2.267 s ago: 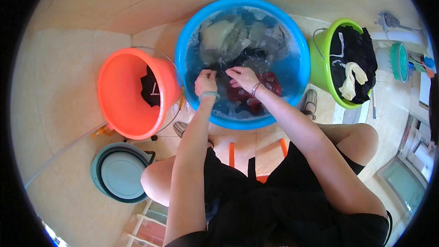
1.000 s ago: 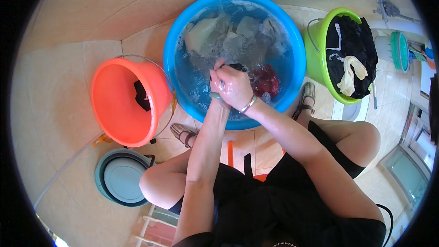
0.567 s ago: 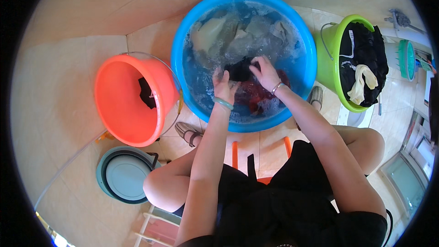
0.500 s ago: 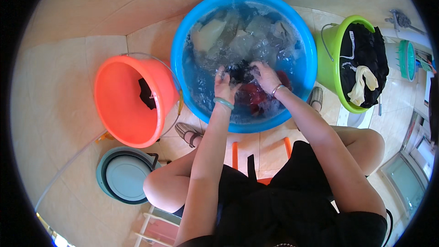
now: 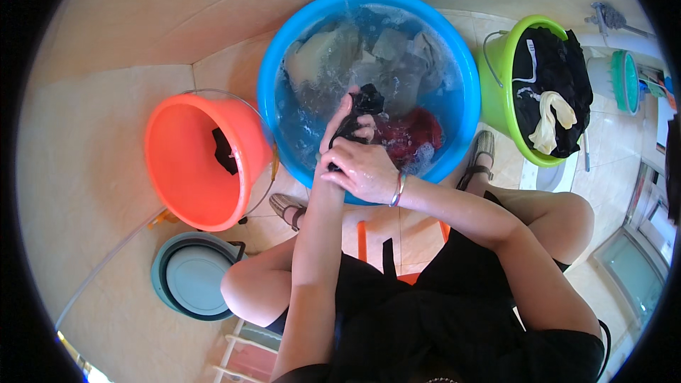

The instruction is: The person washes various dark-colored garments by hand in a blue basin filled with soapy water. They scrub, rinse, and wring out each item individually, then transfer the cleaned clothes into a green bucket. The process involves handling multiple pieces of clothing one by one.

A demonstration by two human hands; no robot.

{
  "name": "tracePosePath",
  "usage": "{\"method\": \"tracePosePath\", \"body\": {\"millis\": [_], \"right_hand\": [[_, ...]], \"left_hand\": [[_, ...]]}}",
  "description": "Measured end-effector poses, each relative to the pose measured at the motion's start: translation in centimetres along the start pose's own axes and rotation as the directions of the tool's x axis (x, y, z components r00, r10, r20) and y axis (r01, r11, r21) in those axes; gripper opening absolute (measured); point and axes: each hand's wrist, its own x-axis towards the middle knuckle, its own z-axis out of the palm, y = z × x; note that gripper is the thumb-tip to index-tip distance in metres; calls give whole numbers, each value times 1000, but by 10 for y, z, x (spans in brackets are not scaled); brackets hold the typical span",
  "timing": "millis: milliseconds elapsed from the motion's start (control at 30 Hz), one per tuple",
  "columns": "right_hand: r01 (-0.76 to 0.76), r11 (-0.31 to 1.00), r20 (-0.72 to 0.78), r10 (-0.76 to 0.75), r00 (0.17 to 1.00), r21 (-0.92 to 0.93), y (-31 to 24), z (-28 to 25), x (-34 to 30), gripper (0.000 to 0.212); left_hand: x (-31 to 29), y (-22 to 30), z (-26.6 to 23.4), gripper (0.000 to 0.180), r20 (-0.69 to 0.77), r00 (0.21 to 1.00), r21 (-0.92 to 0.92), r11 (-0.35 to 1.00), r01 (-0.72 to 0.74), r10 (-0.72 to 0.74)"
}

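My left hand (image 5: 339,122) is raised over the near part of a blue basin (image 5: 267,92), with its fingers curled round a small wet black cloth item (image 5: 367,101). The cloth runs along the palm toward the wrist. There my right hand (image 5: 367,171) lies across the left wrist, its fingers closed on the cloth's lower end, which they partly cover. Dark red cloth (image 5: 411,133) lies in the soapy water beyond the right hand. Pale grey cloth (image 5: 319,57) floats farther back in the basin.
An orange bucket (image 5: 191,163) with a black cloth (image 5: 224,152) inside tips at the left. Below it sits a grey-green folding basin (image 5: 198,280). At right a green bucket (image 5: 500,74) holds black clothes and a cream glove-like cloth (image 5: 553,120). A thin water stream (image 5: 346,0) falls into the basin.
Both hands have come up out of the water with the black cloth. My right hand has moved down and left, from beside the left hand to across the left wrist.
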Motion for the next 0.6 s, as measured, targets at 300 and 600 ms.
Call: {"method": "tracePosePath", "body": {"millis": [300, 600], "right_hand": [[90, 981, -276, -136, 952, -172, -9, 5, 24, 26], [-555, 817, -273, 575, 771, 156, 88, -2, 14, 31]], "left_hand": [[-7, -14, -19, 32, 240, 953, 91, 974, -209, 183], [-11, -47, 16, 23, -491, 690, 509, 818, -267, 531]]}}
